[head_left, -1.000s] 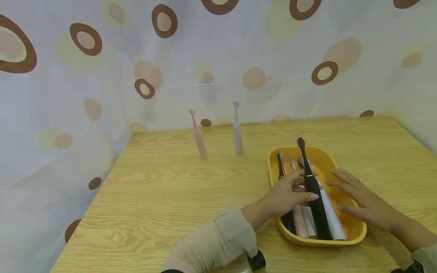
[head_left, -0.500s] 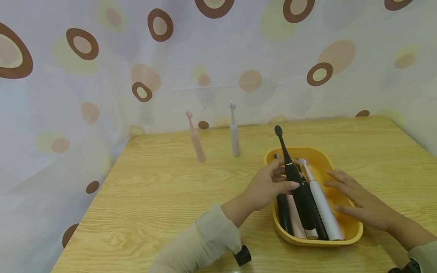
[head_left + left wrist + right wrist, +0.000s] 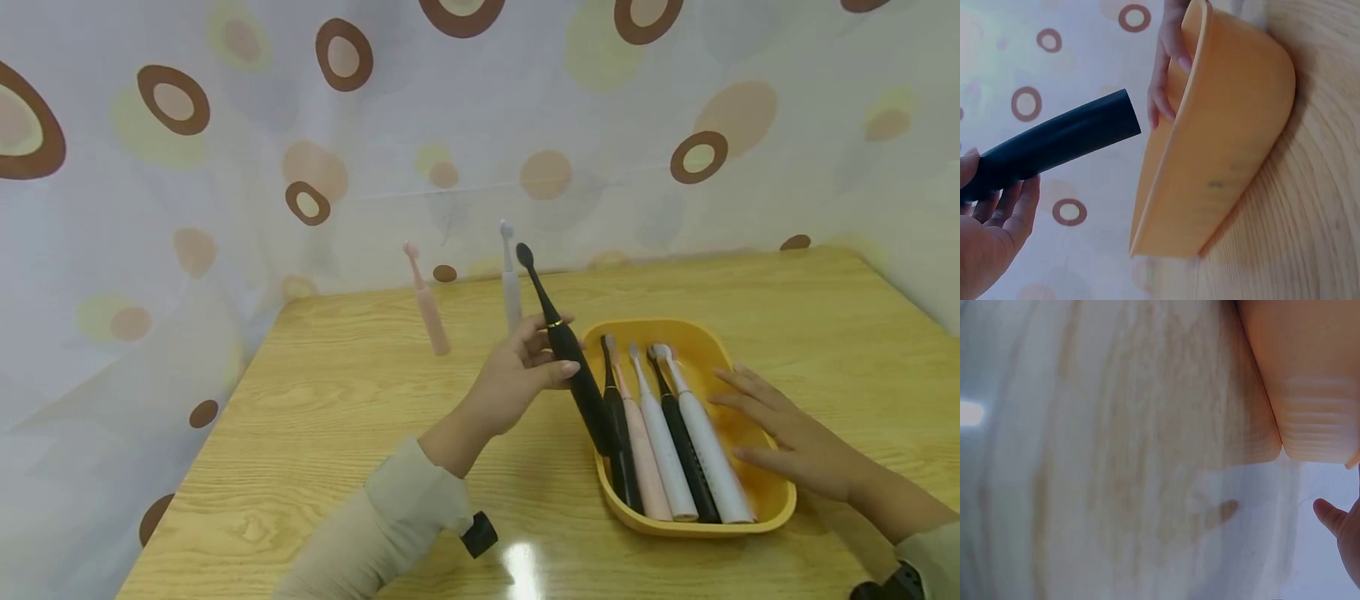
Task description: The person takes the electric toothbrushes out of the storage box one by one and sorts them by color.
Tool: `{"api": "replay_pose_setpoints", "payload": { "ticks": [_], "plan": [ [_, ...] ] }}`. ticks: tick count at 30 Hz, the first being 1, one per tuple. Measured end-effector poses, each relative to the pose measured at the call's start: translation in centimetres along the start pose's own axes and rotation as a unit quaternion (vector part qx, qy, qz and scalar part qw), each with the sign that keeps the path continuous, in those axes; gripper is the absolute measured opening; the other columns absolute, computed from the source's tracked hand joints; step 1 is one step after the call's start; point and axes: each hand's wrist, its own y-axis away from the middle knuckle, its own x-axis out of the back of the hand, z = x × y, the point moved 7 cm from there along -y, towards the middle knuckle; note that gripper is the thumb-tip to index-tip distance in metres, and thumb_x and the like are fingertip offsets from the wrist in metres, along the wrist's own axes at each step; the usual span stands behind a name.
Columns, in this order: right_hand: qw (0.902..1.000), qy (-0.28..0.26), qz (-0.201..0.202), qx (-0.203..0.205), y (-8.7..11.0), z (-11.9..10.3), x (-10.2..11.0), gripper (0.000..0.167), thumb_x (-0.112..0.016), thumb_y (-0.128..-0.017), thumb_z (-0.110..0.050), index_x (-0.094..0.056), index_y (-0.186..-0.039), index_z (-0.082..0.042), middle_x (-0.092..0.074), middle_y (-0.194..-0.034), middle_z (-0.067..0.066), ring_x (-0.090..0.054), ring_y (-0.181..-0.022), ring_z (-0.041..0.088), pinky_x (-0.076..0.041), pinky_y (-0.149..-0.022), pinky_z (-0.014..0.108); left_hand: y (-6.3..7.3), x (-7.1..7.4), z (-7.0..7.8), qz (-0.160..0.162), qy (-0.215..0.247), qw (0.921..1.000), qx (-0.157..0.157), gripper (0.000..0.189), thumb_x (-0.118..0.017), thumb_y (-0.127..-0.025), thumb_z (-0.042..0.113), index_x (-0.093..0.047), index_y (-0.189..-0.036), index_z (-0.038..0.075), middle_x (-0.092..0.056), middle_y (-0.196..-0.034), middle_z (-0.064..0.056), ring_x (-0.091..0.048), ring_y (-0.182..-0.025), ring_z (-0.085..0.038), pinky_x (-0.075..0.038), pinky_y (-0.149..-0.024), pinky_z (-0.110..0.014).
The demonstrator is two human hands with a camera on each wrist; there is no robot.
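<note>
The left hand (image 3: pixel 510 385) is raised just left of the yellow rounded-rectangular plastic tray (image 3: pixel 690 532), its forearm reaching in from the near left. Its thumb and curled fingers pinch a matte black electric toothbrush with a gold ring (image 3: pixel 588 400), tilted head-up and away from the tray, the base near the tray's left rim. The right hand (image 3: pixel 798 442) extends over the tray's right side, fingers straight and spread; whether they touch it I cannot tell. Five slim black, pink and white toothbrushes (image 3: pixel 670 462) lie inside the tray.

Pale spotted backdrop (image 3: pixel 450 100), wood-grain tabletop (image 3: pixel 322 400)
</note>
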Motion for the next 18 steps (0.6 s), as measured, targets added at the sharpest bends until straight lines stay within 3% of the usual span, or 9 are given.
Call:
{"api": "replay_pose_setpoints", "payload": {
  "ticks": [8,18],
  "plan": [
    [0.9998,0.012,0.007,0.012,-0.1,-0.2,0.3,0.054,-0.062,-0.074,-0.004,-0.042,-0.125,-0.004,-0.018,-0.140,0.013,0.003,-0.129,0.020,-0.001,-0.090,0.065,0.3,2.5,0.5,0.019,-0.026,0.9994,-0.015,0.046,-0.051,-0.083,-0.005,-0.038,-0.125,0.005,-0.046,-0.116,-0.022,-0.052,-0.099,-0.027,-0.046,-0.078,-0.035],
    [1.0000,0.005,0.005,0.004,-0.1,-0.2,0.1,0.053,-0.061,-0.075,-0.004,-0.042,-0.125,-0.005,-0.017,-0.140,0.012,0.004,-0.129,0.017,0.000,-0.089,0.066,1.2,6.7,1.2,0.087,-0.043,0.9950,-0.023,0.044,-0.052,-0.083,-0.006,-0.039,-0.123,0.004,-0.047,-0.113,-0.019,-0.052,-0.099,-0.027,-0.045,-0.079,-0.036]
  ]
}}
